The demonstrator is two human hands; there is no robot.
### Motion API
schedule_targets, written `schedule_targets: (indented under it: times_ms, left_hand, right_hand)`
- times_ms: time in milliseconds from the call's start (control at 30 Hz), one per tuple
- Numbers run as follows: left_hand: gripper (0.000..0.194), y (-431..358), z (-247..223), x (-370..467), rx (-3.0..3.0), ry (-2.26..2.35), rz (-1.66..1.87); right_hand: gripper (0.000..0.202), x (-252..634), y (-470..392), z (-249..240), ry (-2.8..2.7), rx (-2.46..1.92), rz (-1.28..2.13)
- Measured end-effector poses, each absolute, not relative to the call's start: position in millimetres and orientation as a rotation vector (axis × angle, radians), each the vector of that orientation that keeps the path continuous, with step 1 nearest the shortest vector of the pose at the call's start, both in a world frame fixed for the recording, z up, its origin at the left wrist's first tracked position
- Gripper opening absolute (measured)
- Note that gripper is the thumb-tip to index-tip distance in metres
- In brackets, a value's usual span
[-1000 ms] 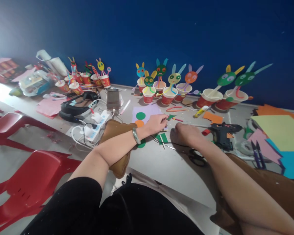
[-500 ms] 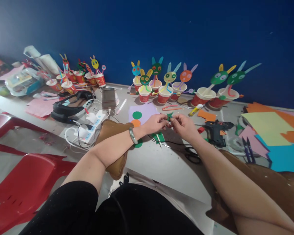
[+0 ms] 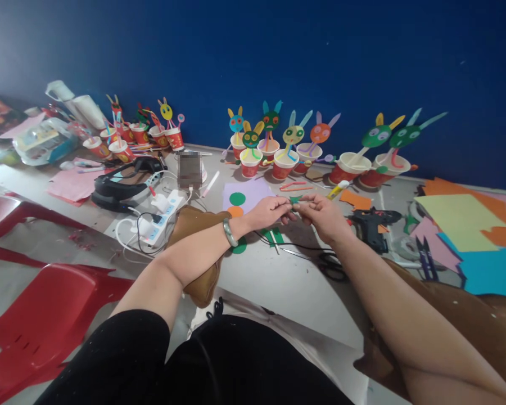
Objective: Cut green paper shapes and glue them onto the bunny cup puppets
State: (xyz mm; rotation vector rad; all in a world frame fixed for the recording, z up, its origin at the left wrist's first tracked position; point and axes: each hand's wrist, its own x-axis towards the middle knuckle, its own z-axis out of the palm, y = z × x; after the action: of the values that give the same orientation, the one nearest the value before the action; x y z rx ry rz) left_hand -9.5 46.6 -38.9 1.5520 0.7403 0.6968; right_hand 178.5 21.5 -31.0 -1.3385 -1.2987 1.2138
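Observation:
Both hands meet over the middle of the table, pinching a small green paper piece between their fingertips. My left hand, with a bangle on the wrist, grips its left side. My right hand closes on the right side; a thin pale strip seems to lie along its fingers. Below the hands lie a green paper scrap and a thin white stick. Left of them, a green paper circle and an orange circle rest on a purple sheet.
Red paper cups with paper animal heads line the blue wall. On the right are a black glue gun, purple snips, black-handled scissors and coloured sheets. A power strip and black headset sit left.
The green piece has turned flatter between my fingertips, and my right hand has rotated slightly around it. The whole view has shifted a little.

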Motion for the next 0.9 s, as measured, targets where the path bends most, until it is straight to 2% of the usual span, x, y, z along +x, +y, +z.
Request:
schedule_targets:
  times_ms: [100, 300, 533, 900]
  left_hand:
    - [0.022, 47, -38, -9, 1.429, 0.685, 0.679]
    - [0.026, 45, -28, -6, 1.173, 0.711, 0.646]
    - [0.025, 40, -14, -8, 1.073, 0.785, 0.623]
    - [0.016, 43, -24, -8, 1.318, 0.713, 0.607]
  right_hand:
    - [0.052, 178, 19, -29, -1.338, -1.339, 1.203]
    - [0.038, 173, 10, -24, -1.438, -1.442, 0.943]
    - [0.035, 177, 18, -17, -1.268, -1.359, 1.166]
    - [0.036, 194, 3, -16, -1.189, -1.435, 1.217]
